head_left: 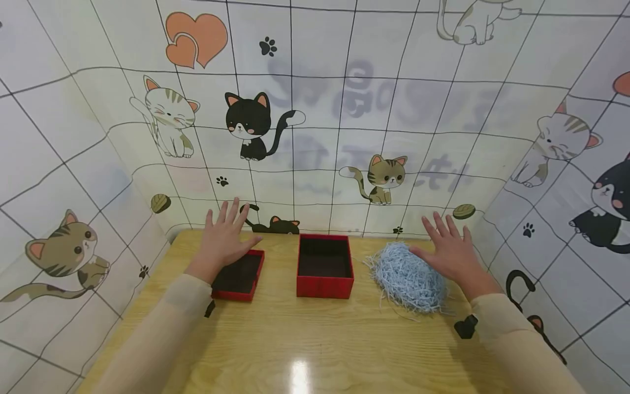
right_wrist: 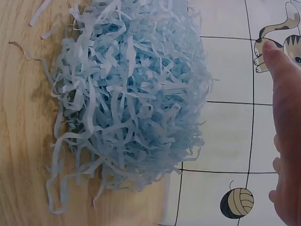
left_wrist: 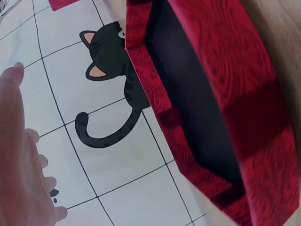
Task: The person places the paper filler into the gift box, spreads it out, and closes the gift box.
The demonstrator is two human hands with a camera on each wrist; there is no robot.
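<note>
My left hand point(head_left: 222, 243) is raised with fingers spread above a red box lid point(head_left: 252, 276), which lies with its black inside facing up. In the left wrist view the hand point(left_wrist: 23, 155) holds nothing and stays apart from the lid point(left_wrist: 263, 132). A red box point(head_left: 325, 287) with a black inside stands open-topped at the middle of the table. Over on the right, my right hand point(head_left: 450, 253) spreads its fingers beside and above a heap of light blue shredded paper point(head_left: 406, 279). The right wrist view shows this hand point(right_wrist: 287, 122) apart from the shredded paper point(right_wrist: 136, 89).
Everything stands on a wooden table point(head_left: 275, 339). Behind it and at both sides hangs a white gridded sheet point(head_left: 315, 180) printed with cartoon cats. Loose paper strands point(right_wrist: 59, 183) trail from the heap onto the wood.
</note>
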